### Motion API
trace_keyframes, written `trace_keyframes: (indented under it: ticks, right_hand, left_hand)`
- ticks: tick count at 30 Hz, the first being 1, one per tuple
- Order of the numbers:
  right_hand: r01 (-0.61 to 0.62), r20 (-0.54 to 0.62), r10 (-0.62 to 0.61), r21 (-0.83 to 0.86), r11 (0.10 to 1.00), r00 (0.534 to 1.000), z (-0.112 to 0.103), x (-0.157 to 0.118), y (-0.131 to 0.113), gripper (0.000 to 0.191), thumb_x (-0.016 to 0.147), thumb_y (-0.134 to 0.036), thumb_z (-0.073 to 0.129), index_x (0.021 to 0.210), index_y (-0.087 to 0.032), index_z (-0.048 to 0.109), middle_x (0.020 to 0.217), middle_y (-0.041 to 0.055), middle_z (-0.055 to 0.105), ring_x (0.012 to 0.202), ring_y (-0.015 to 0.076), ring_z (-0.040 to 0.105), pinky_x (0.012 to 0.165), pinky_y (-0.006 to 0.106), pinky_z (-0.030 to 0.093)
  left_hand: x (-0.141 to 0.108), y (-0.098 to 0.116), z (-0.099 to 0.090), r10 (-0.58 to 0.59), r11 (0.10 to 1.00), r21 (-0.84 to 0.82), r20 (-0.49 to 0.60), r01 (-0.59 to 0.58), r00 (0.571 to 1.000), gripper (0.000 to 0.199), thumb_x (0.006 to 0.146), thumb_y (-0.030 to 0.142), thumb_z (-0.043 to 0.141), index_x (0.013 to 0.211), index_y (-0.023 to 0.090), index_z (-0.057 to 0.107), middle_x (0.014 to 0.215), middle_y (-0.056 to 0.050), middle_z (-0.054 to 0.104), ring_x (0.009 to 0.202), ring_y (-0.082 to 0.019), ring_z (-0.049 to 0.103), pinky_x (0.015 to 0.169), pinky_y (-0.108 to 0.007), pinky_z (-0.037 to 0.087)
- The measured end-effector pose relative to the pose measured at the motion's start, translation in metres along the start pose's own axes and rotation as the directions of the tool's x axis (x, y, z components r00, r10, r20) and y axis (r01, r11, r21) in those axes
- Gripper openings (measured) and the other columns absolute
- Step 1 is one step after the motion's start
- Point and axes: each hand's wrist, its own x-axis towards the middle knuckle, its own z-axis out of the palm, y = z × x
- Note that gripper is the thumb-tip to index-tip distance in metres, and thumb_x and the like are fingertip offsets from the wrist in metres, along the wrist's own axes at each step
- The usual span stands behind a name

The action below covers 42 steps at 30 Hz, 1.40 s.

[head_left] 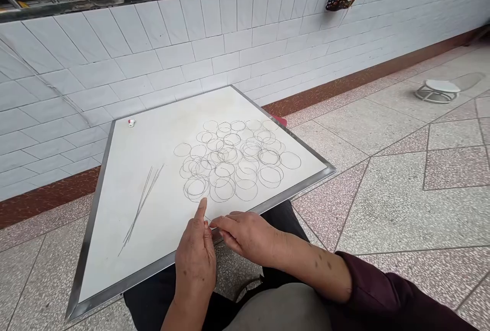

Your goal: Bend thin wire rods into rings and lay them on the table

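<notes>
Head cam: at bottom ctr, L hand (196, 257) and R hand (248, 234) are held fingertips-together, prob. for steadiness; whether anything's gripped by either can't be told. Wire rings (230, 155) are massed mid-frame on table (164, 117); straight wires (142, 202) are laid ctr-left, prob. to avoid mixing.

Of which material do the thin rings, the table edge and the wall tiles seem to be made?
Thin rings: probably metal wire, dull grey; fine lines keep round shapes.
Table edge: likely metal, smooth; it has a silvery sheen.
Wall tiles: perhaps glazed ceramic; smooth white faces meet at straight joints.
</notes>
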Motion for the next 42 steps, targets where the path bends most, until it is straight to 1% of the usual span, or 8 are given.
trace_keyframes:
  ticks: [6,13,16,19,23,33,37,42]
  right_hand:
    - [-0.008,-0.044,0.008,0.0,1.0,0.999,0.0,-0.001,-0.001,0.023,0.098,-0.019,0.049,0.12,-0.017,0.054,0.084,0.0048,0.068,0.076,0.0175,0.064,0.064,0.027,0.048]
    - [0.045,-0.241,-0.056,-0.052,0.998,0.969,0.007,0.004,0.008,0.013,0.102,-0.023,0.045,0.109,-0.018,0.055,0.081,0.004,0.065,0.073,0.017,0.059,0.065,0.028,0.047]
    - [0.076,-0.235,-0.093,-0.08,0.994,0.967,0.006,0.006,0.014,0.024,0.104,-0.022,0.042,0.126,-0.019,0.052,0.088,0.0047,0.065,0.078,0.0166,0.059,0.065,0.027,0.048]
    - [0.134,-0.168,-0.149,-0.1,0.986,0.974,0.005,0.009,0.019,0.044,0.104,-0.022,0.041,0.148,-0.023,0.036,0.093,0.0043,0.063,0.079,0.016,0.058,0.064,0.026,0.048]
    - [0.173,-0.191,-0.191,-0.111,0.979,0.963,0.005,0.012,0.022,0.042,0.104,-0.021,0.04,0.146,-0.019,0.04,0.093,0.0051,0.062,0.079,0.0164,0.057,0.065,0.028,0.049]
    - [0.18,-0.308,-0.214,-0.133,0.975,0.927,0.0,0.018,0.025,0.023,0.103,-0.02,0.043,0.12,-0.019,0.059,0.09,0.006,0.063,0.079,0.0156,0.057,0.064,0.026,0.049]
    - [0.189,-0.302,-0.211,-0.102,0.977,0.93,-0.003,0.02,0.026,0.02,0.103,-0.022,0.044,0.11,-0.019,0.062,0.093,0.0065,0.062,0.08,0.0145,0.058,0.063,0.024,0.049]
    - [0.188,-0.24,-0.187,-0.018,0.982,0.953,-0.008,0.021,0.027,0.021,0.103,-0.021,0.042,0.106,-0.02,0.063,0.099,0.0061,0.06,0.082,0.0127,0.057,0.064,0.022,0.048]
  left_hand:
    - [0.001,-0.008,0.002,0.17,0.97,0.194,-0.104,-0.147,0.98,0.04,0.1,0.027,0.042,0.135,0.016,0.059,0.089,-0.01,0.071,0.079,-0.024,0.067,0.069,-0.034,0.052]
    - [0.004,-0.012,0.003,0.241,0.934,0.29,-0.077,-0.209,0.968,0.032,0.1,0.023,0.043,0.123,0.016,0.063,0.092,-0.01,0.072,0.082,-0.024,0.067,0.074,-0.034,0.051]
    - [0.005,-0.013,0.003,0.265,0.91,0.348,-0.077,-0.223,0.961,0.029,0.101,0.022,0.04,0.116,0.016,0.064,0.089,-0.01,0.07,0.08,-0.024,0.066,0.073,-0.034,0.05]
    - [0.006,-0.014,0.003,0.275,0.893,0.386,-0.06,-0.232,0.96,0.027,0.1,0.023,0.04,0.112,0.017,0.064,0.08,-0.008,0.066,0.073,-0.023,0.064,0.067,-0.033,0.048]
    - [0.006,-0.016,0.004,0.267,0.892,0.393,-0.065,-0.221,0.962,0.027,0.101,0.025,0.039,0.11,0.018,0.063,0.079,-0.007,0.066,0.072,-0.023,0.064,0.064,-0.032,0.047]
    - [0.007,-0.012,-0.001,0.145,0.978,0.157,-0.05,-0.135,0.988,0.026,0.1,0.031,0.041,0.099,0.023,0.066,0.084,-0.006,0.071,0.079,-0.024,0.068,0.069,-0.033,0.049]
    - [0.008,-0.004,-0.007,0.004,1.0,0.011,0.03,-0.004,1.0,0.03,0.1,0.037,0.041,0.093,0.024,0.067,0.077,-0.003,0.069,0.071,-0.021,0.065,0.067,-0.033,0.046]
    - [0.013,0.005,-0.014,-0.139,0.954,-0.24,0.165,0.177,0.976,0.033,0.097,0.044,0.044,0.086,0.026,0.07,0.068,0.0,0.065,0.071,-0.022,0.062,0.069,-0.034,0.047]
